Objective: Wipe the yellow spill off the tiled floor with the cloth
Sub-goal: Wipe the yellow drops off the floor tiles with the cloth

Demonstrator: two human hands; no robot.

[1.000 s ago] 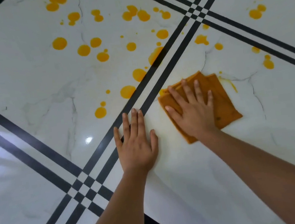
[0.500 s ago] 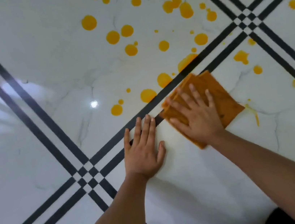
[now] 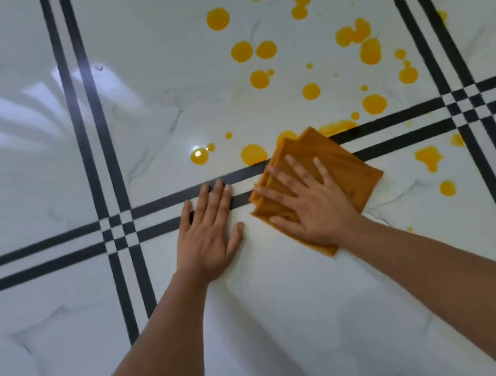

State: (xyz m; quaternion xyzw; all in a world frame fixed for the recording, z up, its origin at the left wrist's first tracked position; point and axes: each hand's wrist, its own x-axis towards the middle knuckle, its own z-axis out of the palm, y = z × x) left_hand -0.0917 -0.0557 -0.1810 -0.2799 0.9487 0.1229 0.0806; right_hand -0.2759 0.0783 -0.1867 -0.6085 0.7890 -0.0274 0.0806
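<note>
Floor [image 3: 34, 192]: glossy white marble-look tiles with grey veins; a bright window glare lies at the far left.
Stripes [image 3: 90, 165]: paired black lines run up the left side and cross another pair that runs left to right through the middle; a second crossing sits at the right.
Left hand [image 3: 207, 238]: flat on the floor, palm down, fingers together and thumb out to the right; it holds nothing. Its fingertips reach the nearer black line of the middle pair. It lies just beside the cloth, not touching it.
Spill [image 3: 254, 154]: round yellow drops scattered over the tile beyond the middle stripes, with more at the right and far right. One drop sits just left of the cloth's far corner, and a smeared patch touches the cloth's far edge at the stripe.
Cloth [image 3: 341, 158]: orange-brown, folded in layers, lying flat across the middle stripes, set cornerwise.
Right hand [image 3: 313, 207]: spread wide, palm down, pressing on the near half of the cloth, fingers pointing up and left.
Right side: a smudged yellow blot and smaller drops lie on the tile right of the cloth.
</note>
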